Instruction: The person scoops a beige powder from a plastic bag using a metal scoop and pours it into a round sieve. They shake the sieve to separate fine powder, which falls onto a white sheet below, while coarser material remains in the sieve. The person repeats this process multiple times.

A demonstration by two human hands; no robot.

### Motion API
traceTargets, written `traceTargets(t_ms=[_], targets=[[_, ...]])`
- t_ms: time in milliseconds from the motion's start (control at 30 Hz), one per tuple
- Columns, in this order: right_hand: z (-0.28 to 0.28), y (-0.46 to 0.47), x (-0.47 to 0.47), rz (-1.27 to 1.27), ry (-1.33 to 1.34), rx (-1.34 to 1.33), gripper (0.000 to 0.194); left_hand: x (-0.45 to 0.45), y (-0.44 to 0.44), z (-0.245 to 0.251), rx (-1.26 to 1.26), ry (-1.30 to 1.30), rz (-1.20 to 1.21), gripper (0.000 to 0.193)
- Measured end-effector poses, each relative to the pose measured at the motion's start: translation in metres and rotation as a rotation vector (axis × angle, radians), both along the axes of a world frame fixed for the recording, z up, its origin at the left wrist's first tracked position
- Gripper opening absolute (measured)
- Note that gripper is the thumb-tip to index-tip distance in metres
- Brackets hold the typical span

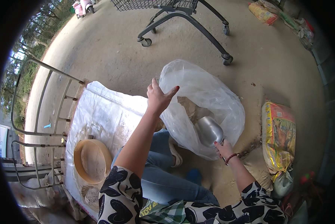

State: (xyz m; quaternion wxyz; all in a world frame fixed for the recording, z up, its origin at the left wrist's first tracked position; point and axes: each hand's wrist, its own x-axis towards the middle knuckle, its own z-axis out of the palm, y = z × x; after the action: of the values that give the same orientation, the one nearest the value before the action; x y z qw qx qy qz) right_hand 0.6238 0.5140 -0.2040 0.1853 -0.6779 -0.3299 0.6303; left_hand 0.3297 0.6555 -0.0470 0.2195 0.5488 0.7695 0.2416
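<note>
My right hand (224,149) grips the handle end of a shiny metal scoop (209,131). The scoop's rounded body is inside the mouth of a large clear plastic bag (178,70) standing on the ground before me. Deeper in the bag shows something brownish (188,106), partly hidden by the folds and the scoop. At the bag's left rim is my left hand (159,98), thumb and fingers spread apart; whether it touches the plastic is unclear. Left of my legs, a round tan sieve (107,154) with pale powder rests on a white plastic sheet (89,109).
Metal rails (37,95) edge the sheet's left side. A shopping cart on wheels (181,14) stands ahead. A printed yellow and red sack (279,131) lies to the right, and another sack (262,14) lies far right. A pink scooter (83,7) is far left.
</note>
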Motion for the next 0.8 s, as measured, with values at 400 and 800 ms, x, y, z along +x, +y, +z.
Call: traceTargets(t_ms=[400, 800], targets=[[-0.074, 0.136, -0.041, -0.597, 0.347, -0.228, 0.022, -0.046, 0.031, -0.106, -0.229, -0.229, 0.28, 0.067], [-0.05, 0.195, -0.017, -0.696, 0.506, -0.025, 0.021, 0.05, 0.032, -0.006, 0.014, -1.144, 0.145, 0.027]])
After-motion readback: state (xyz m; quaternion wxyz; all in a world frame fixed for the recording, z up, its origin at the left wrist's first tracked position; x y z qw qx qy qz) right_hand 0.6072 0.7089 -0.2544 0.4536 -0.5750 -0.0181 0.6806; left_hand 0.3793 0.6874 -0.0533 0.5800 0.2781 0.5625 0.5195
